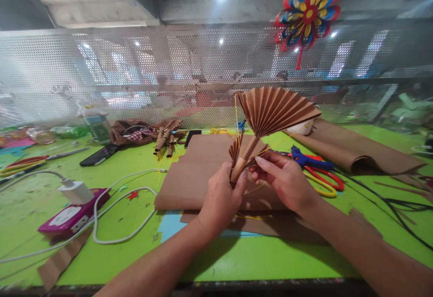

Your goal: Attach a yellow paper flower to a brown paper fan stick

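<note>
My left hand is closed around the lower part of a rolled brown paper tube, which leans up to the right. From the tube's top spreads a large pleated brown paper fan. A small pleated fan sticks out on the tube's left side. My right hand pinches at another small pleated piece on the tube's right side, mostly hidden by the fingers. Yellow thread hangs from the large fan's left edge and also runs around the tube near my fingers.
Brown paper sheets lie beneath my hands on the green table. To the right are a blue glue gun, scissors and a brown paper roll. A purple power strip, white cable and phone occupy the left.
</note>
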The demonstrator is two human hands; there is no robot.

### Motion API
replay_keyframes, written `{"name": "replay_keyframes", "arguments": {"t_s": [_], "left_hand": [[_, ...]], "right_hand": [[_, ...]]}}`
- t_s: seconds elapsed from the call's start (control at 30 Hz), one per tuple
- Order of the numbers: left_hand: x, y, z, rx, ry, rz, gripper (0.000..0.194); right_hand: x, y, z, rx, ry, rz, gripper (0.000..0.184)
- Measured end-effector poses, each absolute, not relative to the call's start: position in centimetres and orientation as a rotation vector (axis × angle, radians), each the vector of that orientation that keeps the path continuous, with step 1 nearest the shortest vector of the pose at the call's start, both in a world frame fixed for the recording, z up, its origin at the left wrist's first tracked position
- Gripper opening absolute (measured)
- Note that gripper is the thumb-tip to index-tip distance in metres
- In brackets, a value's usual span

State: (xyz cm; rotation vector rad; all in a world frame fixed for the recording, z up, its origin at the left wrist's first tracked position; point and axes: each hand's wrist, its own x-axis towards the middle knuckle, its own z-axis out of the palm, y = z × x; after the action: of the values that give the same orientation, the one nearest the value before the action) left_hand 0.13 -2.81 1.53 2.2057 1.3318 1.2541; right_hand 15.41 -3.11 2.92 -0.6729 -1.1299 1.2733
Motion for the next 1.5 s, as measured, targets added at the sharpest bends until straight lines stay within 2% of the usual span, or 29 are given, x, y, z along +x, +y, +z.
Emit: {"name": "replay_keyframes", "arguments": {"t_s": [0.6, 1.03, 1.5], "left_hand": [[0.0, -2.6, 1.3, 2.317, 1.38, 1.241, 0.019], [-0.2, -2.2, 1.2, 2.395, 1.452, 1.141, 0.016], [-0.2, -1.5, 0.9, 2.308, 1.48, 1.17, 0.023]], "right_hand": [[15.3, -2.9, 2.7, -0.648, -1.105, 1.323, 0.008], [15.4, -2.7, 2.6, -0.702, -1.148, 1.338, 0.014], [16.6, -1.8, 2.2, -0.808, -1.221, 1.105, 0.023]]}}
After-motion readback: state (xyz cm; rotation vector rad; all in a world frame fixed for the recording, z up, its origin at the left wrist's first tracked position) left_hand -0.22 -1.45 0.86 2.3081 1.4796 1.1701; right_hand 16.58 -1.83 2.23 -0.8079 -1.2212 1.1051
